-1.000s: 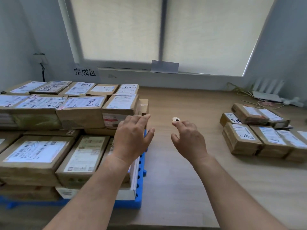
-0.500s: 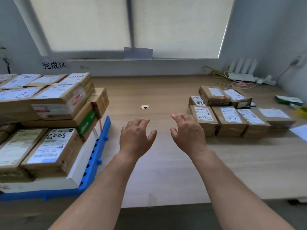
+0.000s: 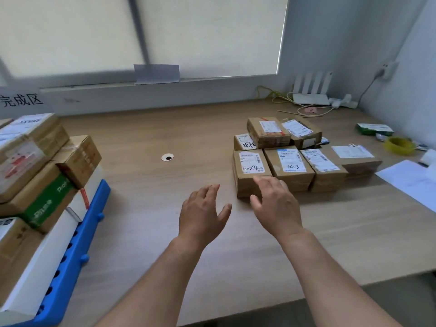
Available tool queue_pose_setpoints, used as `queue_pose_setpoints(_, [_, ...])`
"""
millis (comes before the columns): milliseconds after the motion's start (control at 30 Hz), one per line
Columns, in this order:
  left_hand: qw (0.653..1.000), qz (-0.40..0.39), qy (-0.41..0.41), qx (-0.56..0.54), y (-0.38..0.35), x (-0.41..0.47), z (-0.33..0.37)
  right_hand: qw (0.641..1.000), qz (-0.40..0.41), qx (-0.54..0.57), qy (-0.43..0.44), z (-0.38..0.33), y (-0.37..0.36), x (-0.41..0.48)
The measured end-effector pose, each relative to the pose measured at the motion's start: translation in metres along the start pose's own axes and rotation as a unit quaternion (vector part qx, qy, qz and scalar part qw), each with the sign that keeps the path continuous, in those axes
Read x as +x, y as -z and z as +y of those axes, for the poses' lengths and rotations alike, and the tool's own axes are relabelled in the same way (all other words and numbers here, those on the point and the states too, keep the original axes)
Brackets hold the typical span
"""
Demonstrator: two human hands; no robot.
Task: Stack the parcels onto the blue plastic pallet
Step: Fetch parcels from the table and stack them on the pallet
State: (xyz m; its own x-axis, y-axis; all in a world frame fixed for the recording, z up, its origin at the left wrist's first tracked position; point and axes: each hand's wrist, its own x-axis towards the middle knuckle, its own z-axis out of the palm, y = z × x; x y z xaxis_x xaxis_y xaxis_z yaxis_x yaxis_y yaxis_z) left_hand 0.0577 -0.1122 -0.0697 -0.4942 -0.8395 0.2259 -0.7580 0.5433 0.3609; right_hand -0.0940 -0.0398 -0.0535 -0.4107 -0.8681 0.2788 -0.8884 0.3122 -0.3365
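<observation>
Head view: left grip [image 3: 203, 211], right grip [image 3: 276, 206] spread empty, parcel [image 3: 250, 169] just beyond right.

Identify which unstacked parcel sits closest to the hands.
The front-left parcel, handwritten "100291": the right hand is at its near edge; the other parcels lie farther right or behind.

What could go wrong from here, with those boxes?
The nearest parcel sits tight against its neighbour; pulling it out with the open right hand and left hand might drag that one along. The stack on the pallet looks uneven, with a small box perched at its edge, so another parcel could knock it off.
</observation>
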Motion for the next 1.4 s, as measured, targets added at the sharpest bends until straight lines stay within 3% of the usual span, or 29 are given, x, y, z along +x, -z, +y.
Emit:
queue_pose_setpoints(567, [0.988,-0.143,0.032,-0.043,-0.087,0.147,-0.004,0.987,-0.052,0.025,-0.151,0.068,-0.084,0.123])
queue_pose_setpoints(867, [0.971,-0.194,0.081,-0.114,-0.125,0.190,-0.015,0.976,-0.083,0.017,-0.200,0.078,-0.114,0.143])
queue_pose_setpoints(1033, [0.946,-0.226,0.118,-0.199,-0.137,0.192,-0.026,0.942,-0.126,0.171,-0.258,0.080,-0.121,0.151])
queue_pose_setpoints(1133, [0.915,-0.245,0.122,-0.297,-0.137,0.188,-0.027,0.873,-0.155,0.353,-0.298,0.090,-0.119,0.154])
queue_pose_setpoints(1233, [0.885,-0.257,0.125,-0.367,-0.134,0.178,-0.028,0.824,-0.173,0.456,-0.288,0.096,-0.117,0.145])
queue_pose_setpoints(1400, [0.872,-0.241,0.104,-0.413,-0.126,0.150,-0.028,0.825,-0.171,0.477,-0.250,0.091,-0.109,0.118])
